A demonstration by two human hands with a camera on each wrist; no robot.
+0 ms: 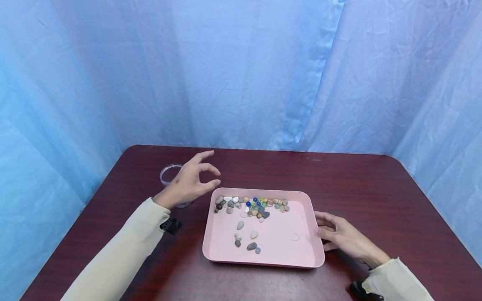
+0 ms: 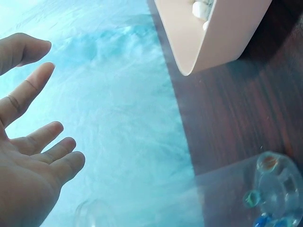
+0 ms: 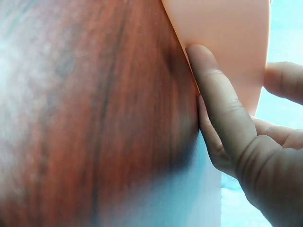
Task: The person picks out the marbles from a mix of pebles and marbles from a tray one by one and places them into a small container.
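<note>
A pink tray [image 1: 278, 255] holds a band of mixed pebbles [image 1: 230, 204] and glass marbles along its far side, blue marbles [image 1: 255, 200] among them. Several loose stones [image 1: 252, 246] lie nearer its front. My left hand [image 1: 192, 179], fingers spread and thumb apart, hovers off the tray's far-left corner, holding nothing. Behind that hand stands a clear jar [image 1: 170, 168], partly hidden; the left wrist view shows coloured glass pieces [image 2: 252, 198] at its bottom. With fingers extended, my right hand [image 1: 344, 236] touches the outer right wall of the tray [image 3: 232, 28].
A dark red wooden table [image 1: 361, 179] carries everything. Blue curtains [image 1: 241, 75] hang around its back and sides. A thin curved strand [image 1: 295, 238] lies on the tray's floor at the right.
</note>
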